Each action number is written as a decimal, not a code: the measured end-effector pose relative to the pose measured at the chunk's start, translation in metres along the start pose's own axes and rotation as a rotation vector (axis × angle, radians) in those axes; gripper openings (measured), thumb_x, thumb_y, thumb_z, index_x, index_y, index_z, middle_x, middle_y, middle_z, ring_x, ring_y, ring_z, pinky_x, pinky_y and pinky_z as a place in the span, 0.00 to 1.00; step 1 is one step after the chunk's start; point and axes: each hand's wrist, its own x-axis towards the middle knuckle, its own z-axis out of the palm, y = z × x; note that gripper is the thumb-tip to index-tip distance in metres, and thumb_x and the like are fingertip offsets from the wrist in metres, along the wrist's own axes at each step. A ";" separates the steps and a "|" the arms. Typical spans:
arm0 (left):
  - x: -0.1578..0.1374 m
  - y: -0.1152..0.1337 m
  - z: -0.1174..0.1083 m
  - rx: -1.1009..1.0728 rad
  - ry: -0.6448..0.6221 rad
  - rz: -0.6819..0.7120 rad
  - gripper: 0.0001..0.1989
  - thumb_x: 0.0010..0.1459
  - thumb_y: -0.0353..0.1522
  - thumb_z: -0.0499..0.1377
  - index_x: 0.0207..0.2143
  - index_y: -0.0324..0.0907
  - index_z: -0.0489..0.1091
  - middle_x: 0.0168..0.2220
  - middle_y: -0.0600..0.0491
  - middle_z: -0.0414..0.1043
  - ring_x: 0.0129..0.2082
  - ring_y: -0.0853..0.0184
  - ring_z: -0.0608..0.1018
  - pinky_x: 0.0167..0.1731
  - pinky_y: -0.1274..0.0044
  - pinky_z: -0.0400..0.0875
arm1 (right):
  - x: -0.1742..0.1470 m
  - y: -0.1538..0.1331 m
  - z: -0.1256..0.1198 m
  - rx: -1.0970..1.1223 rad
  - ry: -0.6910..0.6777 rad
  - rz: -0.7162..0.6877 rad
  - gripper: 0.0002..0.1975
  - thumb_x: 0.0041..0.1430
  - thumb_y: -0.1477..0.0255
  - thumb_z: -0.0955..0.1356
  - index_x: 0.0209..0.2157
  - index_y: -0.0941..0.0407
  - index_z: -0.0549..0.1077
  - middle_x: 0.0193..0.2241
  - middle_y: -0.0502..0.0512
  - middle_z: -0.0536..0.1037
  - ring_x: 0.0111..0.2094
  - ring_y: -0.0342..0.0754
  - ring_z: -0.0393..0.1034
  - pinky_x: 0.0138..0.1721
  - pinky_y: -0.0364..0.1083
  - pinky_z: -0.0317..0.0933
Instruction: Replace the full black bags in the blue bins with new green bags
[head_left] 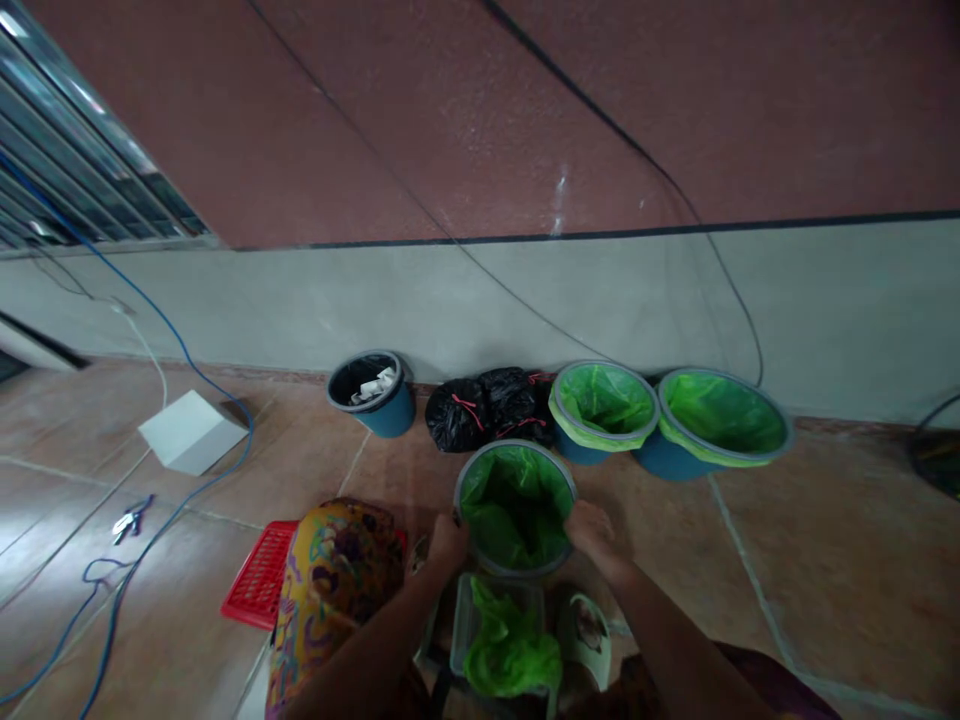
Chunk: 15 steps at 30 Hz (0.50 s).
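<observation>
A small bin (517,574) with a grey rim stands before me, lined with a green plastic bag (525,475). My left hand (448,543) is closed around the left side of its rim. On the opposite side, my right hand (590,527) grips the rim too; the fingertips of both are partly hidden. Just below the bin sits a clear plastic container (462,628) with crumpled green bags (510,645) in it. Two blue bins, a nearer one (604,435) and one farther right (720,458), also hold green liners and stand by the wall.
Tied black bags (457,415) lie against the wall beside a blue bin with a black liner (390,412) and white scraps. Left are a red basket (259,575), patterned cloth (322,570), a white box (191,430), keys (131,520) and a blue cable (176,510) across the floor.
</observation>
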 end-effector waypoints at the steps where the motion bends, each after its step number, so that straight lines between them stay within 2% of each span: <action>1: 0.000 0.001 0.000 0.004 0.005 0.014 0.05 0.54 0.24 0.59 0.33 0.35 0.74 0.35 0.44 0.79 0.39 0.63 0.79 0.37 0.78 0.69 | 0.001 0.001 0.000 -0.009 0.005 -0.004 0.16 0.56 0.81 0.61 0.38 0.63 0.80 0.42 0.69 0.80 0.47 0.57 0.75 0.44 0.47 0.66; 8: 0.001 0.007 -0.004 0.042 0.021 0.038 0.06 0.53 0.24 0.59 0.34 0.37 0.74 0.33 0.47 0.79 0.39 0.63 0.80 0.36 0.80 0.70 | 0.005 -0.002 -0.001 -0.016 0.012 0.031 0.16 0.57 0.80 0.61 0.38 0.63 0.80 0.41 0.69 0.80 0.46 0.57 0.75 0.44 0.47 0.66; 15: 0.003 0.001 0.000 0.055 0.013 0.042 0.07 0.55 0.24 0.57 0.36 0.35 0.74 0.35 0.44 0.78 0.39 0.63 0.79 0.38 0.78 0.70 | 0.002 -0.007 -0.002 -0.032 0.002 0.064 0.16 0.56 0.82 0.61 0.39 0.63 0.80 0.42 0.69 0.80 0.45 0.56 0.76 0.43 0.46 0.66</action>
